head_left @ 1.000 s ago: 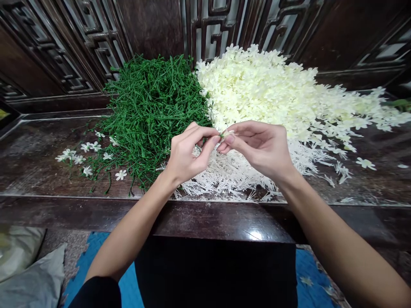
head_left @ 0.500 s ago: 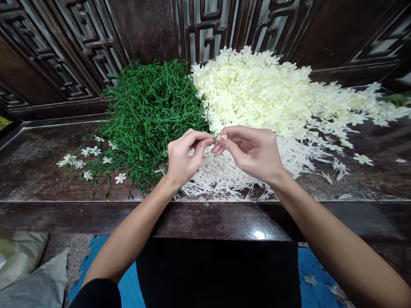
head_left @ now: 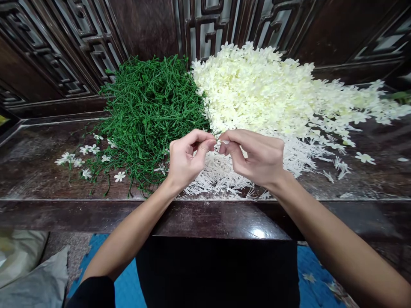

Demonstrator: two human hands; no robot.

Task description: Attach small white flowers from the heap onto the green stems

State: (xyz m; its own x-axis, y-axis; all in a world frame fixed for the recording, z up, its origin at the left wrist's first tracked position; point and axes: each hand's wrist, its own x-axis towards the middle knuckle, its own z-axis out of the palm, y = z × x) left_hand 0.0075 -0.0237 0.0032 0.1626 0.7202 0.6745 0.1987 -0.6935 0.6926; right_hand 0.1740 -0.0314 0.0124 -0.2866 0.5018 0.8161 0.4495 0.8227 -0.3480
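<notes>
Both hands meet above the dark wooden table. My left hand pinches a thin green stem between thumb and forefinger. My right hand pinches a small white flower piece right against the left fingertips. Behind my left hand lies a big heap of green plastic stems. Behind my right hand is a large heap of cream artificial flowers. Under both hands spreads a pile of white spiky plastic pieces.
Several finished green stems with white flowers lie at the left of the table. Loose flowers are scattered at the right. A carved dark wooden screen backs the table. Below are a blue mat and grey cushions.
My hands have stayed pinched together, shifting slightly lower, and the right fingers have curled tighter round the flower piece. The camera view moved a little.
</notes>
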